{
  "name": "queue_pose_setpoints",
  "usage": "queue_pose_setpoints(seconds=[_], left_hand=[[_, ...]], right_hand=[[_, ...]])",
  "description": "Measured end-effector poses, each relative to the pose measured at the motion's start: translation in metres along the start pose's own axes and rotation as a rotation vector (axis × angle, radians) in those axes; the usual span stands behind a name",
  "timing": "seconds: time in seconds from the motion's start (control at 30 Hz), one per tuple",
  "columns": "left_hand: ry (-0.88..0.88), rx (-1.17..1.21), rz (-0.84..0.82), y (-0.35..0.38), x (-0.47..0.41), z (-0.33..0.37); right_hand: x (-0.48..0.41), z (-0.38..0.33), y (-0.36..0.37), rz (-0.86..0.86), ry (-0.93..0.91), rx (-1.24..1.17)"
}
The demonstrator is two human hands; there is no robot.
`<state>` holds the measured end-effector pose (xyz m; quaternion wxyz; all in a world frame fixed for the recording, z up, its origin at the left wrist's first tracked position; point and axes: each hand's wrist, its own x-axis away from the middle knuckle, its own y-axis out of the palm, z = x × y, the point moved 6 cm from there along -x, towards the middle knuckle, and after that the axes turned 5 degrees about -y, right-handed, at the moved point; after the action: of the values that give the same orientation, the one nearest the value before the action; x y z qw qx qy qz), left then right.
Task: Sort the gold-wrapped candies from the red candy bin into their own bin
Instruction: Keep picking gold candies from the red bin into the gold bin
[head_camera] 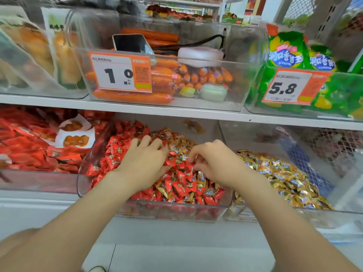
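The left hand [145,158] lies flat and spread on the red candy bin [170,211]. The right hand [212,161] has its grip pinched among mixed wrappers, but I cannot tell on which one. A red candy may be carried along into the gold bin [284,214].

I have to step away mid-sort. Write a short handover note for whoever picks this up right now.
Left hand: palm down on the red-wrapped candies, holding nothing visible.
Right hand: fingers curled into the mixed pile; whether it pinches a candy is unclear.
Clear plastic middle bin: gold-wrapped candies remain among the red, mostly at the back and centre.
Clear plastic bin on the right: already holds a heap of gold candies.
Left to do: move the remaining gold ones across.
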<state>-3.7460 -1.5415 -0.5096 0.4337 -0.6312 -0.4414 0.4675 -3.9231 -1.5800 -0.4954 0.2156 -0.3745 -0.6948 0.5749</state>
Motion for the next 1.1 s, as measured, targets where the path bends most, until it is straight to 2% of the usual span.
queue_pose_setpoints(seconds=[0.07, 0.17, 0.27, 0.33, 0.4, 0.57, 0.83, 0.97, 1.1], left_hand=[[0.014, 0.024, 0.06, -0.007, 0.001, 0.005], [0.141, 0.324, 0.131, -0.026, 0.008, 0.019], [0.156, 0.522, -0.081, -0.022, 0.015, 0.019], [0.143, 0.487, -0.255, -0.012, 0.021, 0.014], [0.138, 0.422, -0.346, -0.006, 0.024, 0.01], [0.143, 0.298, -0.349, -0.003, 0.017, 0.02], [0.125, 0.472, -0.132, -0.025, 0.016, 0.02], [0.164, 0.618, -0.219, -0.025, 0.013, 0.04], [0.24, 0.56, -0.237, -0.017, 0.002, 0.069]], right_hand=[[0.005, 0.002, -0.01, 0.054, 0.008, -0.078], [0.011, 0.004, -0.019, 0.087, 0.0, -0.115], [0.016, 0.006, -0.016, 0.045, -0.007, -0.064], [0.019, 0.005, -0.013, 0.016, 0.013, -0.052], [0.02, 0.0, -0.012, 0.005, 0.0, -0.058], [0.021, -0.008, -0.015, -0.014, -0.021, -0.09], [0.025, -0.008, -0.024, -0.033, 0.012, -0.126], [0.03, -0.004, -0.033, 0.06, -0.026, -0.135], [0.037, 0.005, -0.034, 0.109, -0.032, -0.096]])
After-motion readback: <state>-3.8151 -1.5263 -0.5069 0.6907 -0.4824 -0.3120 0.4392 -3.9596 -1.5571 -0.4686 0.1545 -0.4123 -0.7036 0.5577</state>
